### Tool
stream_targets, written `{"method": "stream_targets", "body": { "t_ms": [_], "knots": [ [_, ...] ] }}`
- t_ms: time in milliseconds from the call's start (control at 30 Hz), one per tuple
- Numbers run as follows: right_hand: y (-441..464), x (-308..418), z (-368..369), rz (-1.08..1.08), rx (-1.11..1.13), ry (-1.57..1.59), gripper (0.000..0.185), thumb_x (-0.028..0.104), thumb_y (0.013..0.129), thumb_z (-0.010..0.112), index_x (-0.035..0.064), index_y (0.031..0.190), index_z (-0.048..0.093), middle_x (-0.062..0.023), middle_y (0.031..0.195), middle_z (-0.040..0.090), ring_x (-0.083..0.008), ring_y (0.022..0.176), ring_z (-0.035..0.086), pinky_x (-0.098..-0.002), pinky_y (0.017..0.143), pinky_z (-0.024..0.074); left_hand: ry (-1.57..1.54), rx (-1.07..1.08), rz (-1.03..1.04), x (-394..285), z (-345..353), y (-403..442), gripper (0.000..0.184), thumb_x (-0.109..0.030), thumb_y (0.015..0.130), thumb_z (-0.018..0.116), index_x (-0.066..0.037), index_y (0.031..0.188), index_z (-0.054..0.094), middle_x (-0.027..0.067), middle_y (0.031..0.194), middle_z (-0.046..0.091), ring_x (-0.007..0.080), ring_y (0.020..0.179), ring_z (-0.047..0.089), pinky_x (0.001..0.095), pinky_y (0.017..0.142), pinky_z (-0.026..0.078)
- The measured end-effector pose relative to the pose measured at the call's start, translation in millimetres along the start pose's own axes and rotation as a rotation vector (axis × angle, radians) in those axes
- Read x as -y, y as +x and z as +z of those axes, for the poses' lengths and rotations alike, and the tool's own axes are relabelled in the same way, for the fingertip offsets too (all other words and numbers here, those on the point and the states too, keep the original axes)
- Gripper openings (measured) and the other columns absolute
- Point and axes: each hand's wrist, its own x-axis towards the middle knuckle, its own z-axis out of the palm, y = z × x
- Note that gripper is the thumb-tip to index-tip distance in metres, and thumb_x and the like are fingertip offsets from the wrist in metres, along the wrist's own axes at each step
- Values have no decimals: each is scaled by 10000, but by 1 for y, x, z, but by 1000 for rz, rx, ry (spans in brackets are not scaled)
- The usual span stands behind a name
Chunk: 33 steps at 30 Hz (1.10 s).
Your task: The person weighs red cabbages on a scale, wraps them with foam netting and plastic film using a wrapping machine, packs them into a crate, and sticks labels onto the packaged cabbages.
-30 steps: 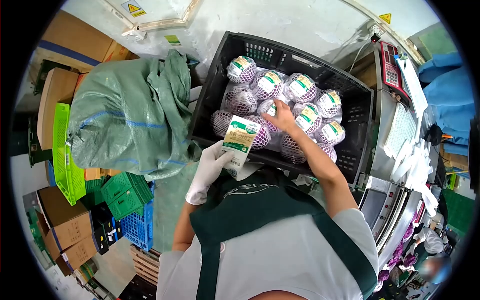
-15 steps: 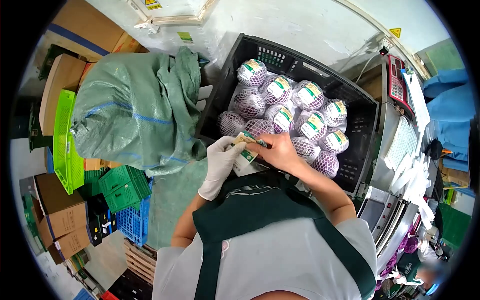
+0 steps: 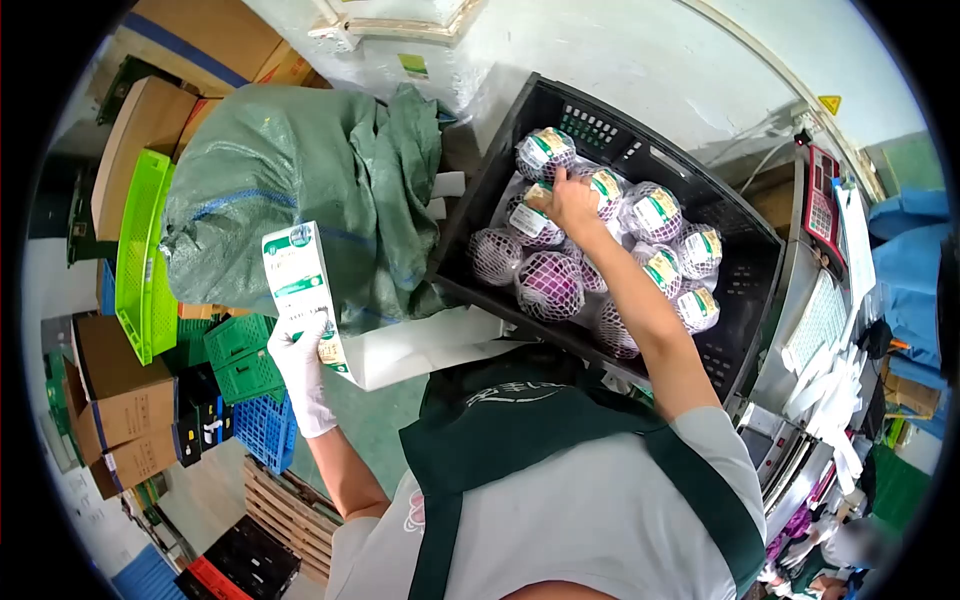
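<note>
While the white-gloved left hand [image 3: 297, 352] pinches a white-and-green paper label strip [image 3: 300, 275] left of the black plastic crate [image 3: 742, 258], the bare right hand [image 3: 575, 207] is partly spread. It touches a labelled, net-wrapped purple ball [image 3: 534, 226] inside the crate.

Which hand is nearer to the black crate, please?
Right. The right hand is in the black crate, at the netted packs; the gloved left hand is outside it, to the left, holding a label strip.

- Label strip [image 3: 297, 265] in left hand [image 3: 298, 350]: green-and-white, rows of print, too small to read.
- Netted purple produce [image 3: 550, 287]: green-and-white labels [image 3: 656, 212], wording illegible.
- Apron [image 3: 545, 430]: curved white lettering, unreadable.
- Far right wall [image 3: 740, 60]: yellow triangular warning sign [image 3: 830, 104].
- Left carton [image 3: 130, 355]: faint print, illegible.
</note>
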Motion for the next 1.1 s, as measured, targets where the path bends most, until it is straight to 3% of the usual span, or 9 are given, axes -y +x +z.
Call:
{"method": "stream_targets", "body": {
  "t_ms": [100,167,367,467,633,800,867,967,1100],
  "knots": [
    [-2,0,23,-422,-432,129,695,425,611,742,22,1124,502,-169,1196,493,-309,988,503,-403,783,467,59,103,5,2,4,-7,211,52,711,658,4,916,654,47,855,654,96,769,592,242,721,469],
    [-9,-7,47,-588,-309,102,715,388,602,756,24,1163,501,-145,1199,500,-326,1032,498,-416,863,434,62,198,-121,0,30,-16,224,40,717,666,-6,935,658,43,864,659,90,764,592,239,720,471],
    [-11,-6,26,-451,-62,258,671,376,664,731,29,1189,498,-154,1179,521,-300,1015,540,-386,869,442,146,591,-136,0,92,-30,259,-30,731,672,21,982,635,59,852,676,75,765,604,232,717,475],
    [-64,13,-58,-231,500,1422,513,293,806,666,18,1201,488,-106,1024,607,-149,889,592,-294,738,495,182,713,-108,-3,113,-30,337,-82,726,691,7,1041,611,66,863,674,84,791,604,245,749,473],
    [-149,38,-87,-239,447,1044,117,74,800,652,-17,866,620,-60,661,628,-102,548,589,-230,481,466,-256,891,-135,-7,143,-37,689,21,727,653,-20,1338,336,96,1184,526,140,1062,511,282,931,396],
    [-168,47,-83,-466,13,753,67,52,741,659,24,797,635,-124,636,606,-224,500,597,-290,483,472,-249,446,-97,14,161,-56,70,1,757,673,35,813,646,16,727,643,55,658,577,185,612,469],
    [-162,45,-76,-553,-173,792,53,35,732,659,25,776,632,-136,653,609,-230,515,604,-288,484,476,-19,432,-66,22,149,-58,123,-64,734,709,30,705,634,-3,637,615,33,580,518,185,538,423],
    [-123,32,-84,-150,316,1114,86,27,800,626,5,883,635,-50,713,644,-100,580,608,-222,506,494,-15,490,-275,31,130,-62,147,-95,768,689,32,738,622,1,658,617,53,589,543,206,547,452],
    [-112,45,-84,-270,763,1035,220,160,792,674,-14,918,628,-78,814,652,-105,671,598,-229,585,500,-108,427,-230,37,116,-69,137,-66,826,624,40,912,631,24,810,647,71,741,585,208,676,472]
  ]
}}
